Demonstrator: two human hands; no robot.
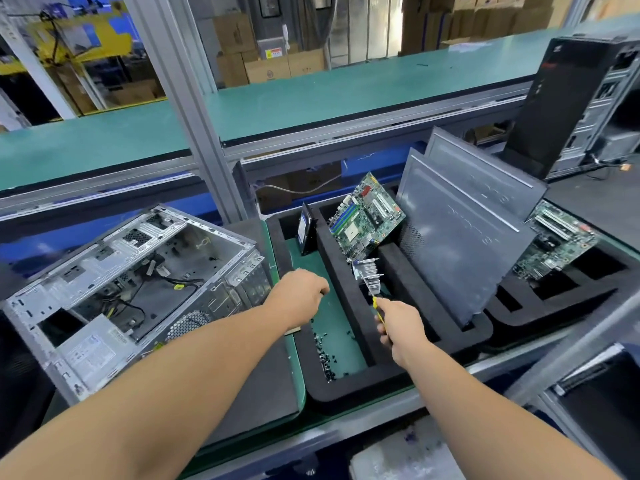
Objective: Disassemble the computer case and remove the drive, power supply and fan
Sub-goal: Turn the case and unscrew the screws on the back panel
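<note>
- The computer case (131,292) lies on its side on the bench (252,403) at about nine o'clock from the hands. Its side panel is off and the motherboard bay looks bare, with only loose cables left across the floor of the chassis.
- The power supply (91,351) sits in the near-left corner of the case, at seven o'clock within it, so by my reading it has not been removed yet.
- A round perforated grille (188,323) shows on the near wall; whether a fan sits behind it I cannot tell.
- In the black foam tray (346,393) at twelve to one o'clock, a motherboard (367,216) stands upright in a slot, a drive (306,233) leans in the left compartment, and grey side panels (460,237) lean at two o'clock (a second board shows behind them).
- Small dark screws (325,358) lie scattered on the green floor of the left compartment.
- The left hand (299,296) hovers over that compartment with its fingers curled under; whether they pinch anything I cannot tell.
- The right hand (398,323) grips a yellow-handled screwdriver (375,303), its tip near a finned heatsink (369,275) in the tray.
- Judged so: panels, board and drive are out; power supply and possibly the fan remain.
</note>
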